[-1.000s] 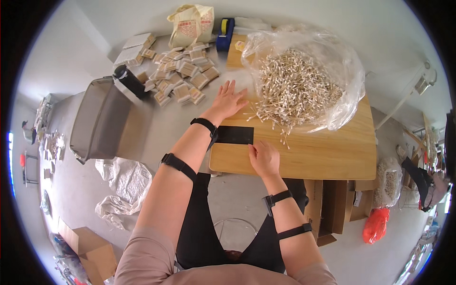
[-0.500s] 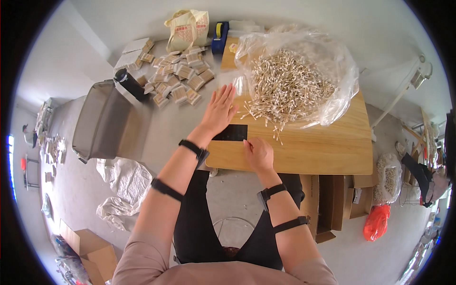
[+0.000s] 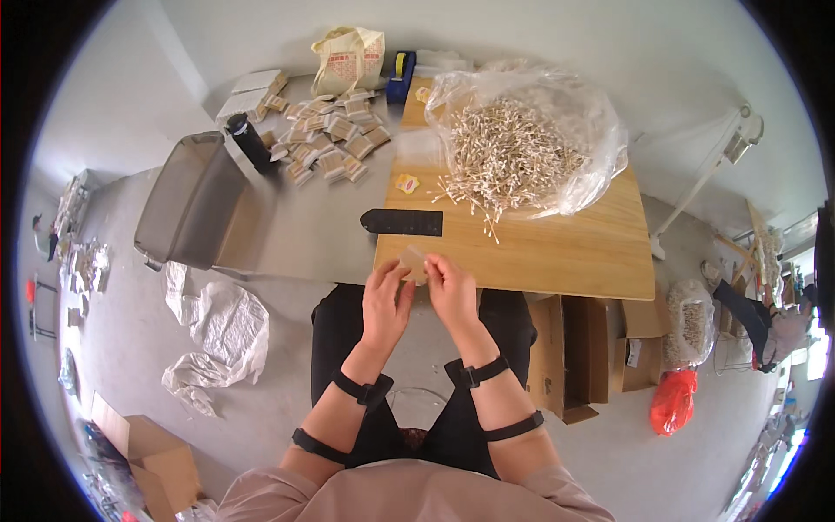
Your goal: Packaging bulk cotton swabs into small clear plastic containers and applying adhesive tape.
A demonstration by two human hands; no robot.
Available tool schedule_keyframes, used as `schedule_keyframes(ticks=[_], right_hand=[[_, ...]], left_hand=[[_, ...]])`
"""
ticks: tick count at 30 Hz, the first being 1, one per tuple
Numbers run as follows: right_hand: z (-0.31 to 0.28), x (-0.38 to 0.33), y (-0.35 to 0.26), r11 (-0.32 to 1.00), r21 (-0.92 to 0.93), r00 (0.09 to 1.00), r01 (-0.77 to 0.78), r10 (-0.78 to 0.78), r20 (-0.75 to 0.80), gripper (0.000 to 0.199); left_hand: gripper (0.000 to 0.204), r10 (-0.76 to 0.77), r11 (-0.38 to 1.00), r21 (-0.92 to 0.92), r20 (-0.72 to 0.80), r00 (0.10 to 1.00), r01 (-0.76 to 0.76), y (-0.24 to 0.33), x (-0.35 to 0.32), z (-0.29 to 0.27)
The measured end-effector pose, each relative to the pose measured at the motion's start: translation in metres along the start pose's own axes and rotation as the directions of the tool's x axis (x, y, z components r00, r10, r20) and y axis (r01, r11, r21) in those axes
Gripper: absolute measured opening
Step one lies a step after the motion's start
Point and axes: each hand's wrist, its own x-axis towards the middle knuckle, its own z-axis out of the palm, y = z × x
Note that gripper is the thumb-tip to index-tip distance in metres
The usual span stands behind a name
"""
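Small clear pouch [image 3: 415, 261] pinched between left hand [image 3: 384, 300] and right hand [image 3: 452, 290], fingertips closed on its edges, just at the near edge of the wooden table [image 3: 557, 252]. Best held taut and rubbed apart gently at the mouth, close to the cotton swabs [image 3: 509, 157] spilling from the big plastic bag [image 3: 600, 130].

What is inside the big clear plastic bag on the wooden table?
The plastic bag holds a heap of thin pale sticks, like cotton swabs. Some spill from its open mouth onto the table. What lies under the heap is covered and cannot be seen.
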Motion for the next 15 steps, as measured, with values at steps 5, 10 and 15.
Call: schedule_keyframes(ticks=[5,10,15], right_hand=[[-0.011,-0.035,-0.026,0.839,-0.281,0.884,0.465,-0.457,0.099,0.025],[-0.022,-0.058,-0.028,0.831,-0.292,0.879,0.474,-0.467,0.098,0.031],[-0.029,-0.079,-0.032,0.933,-0.169,0.948,0.318,-0.309,0.078,0.030]], left_hand=[[0.021,-0.468,0.661,-0.567,0.199,0.861,0.491,0.014,-0.011,-0.001],[0.016,-0.495,0.217,-0.762,0.453,0.742,0.610,0.020,-0.026,-0.006],[0.012,-0.489,0.286,-0.729,0.447,0.749,0.622,0.025,-0.040,-0.004]])
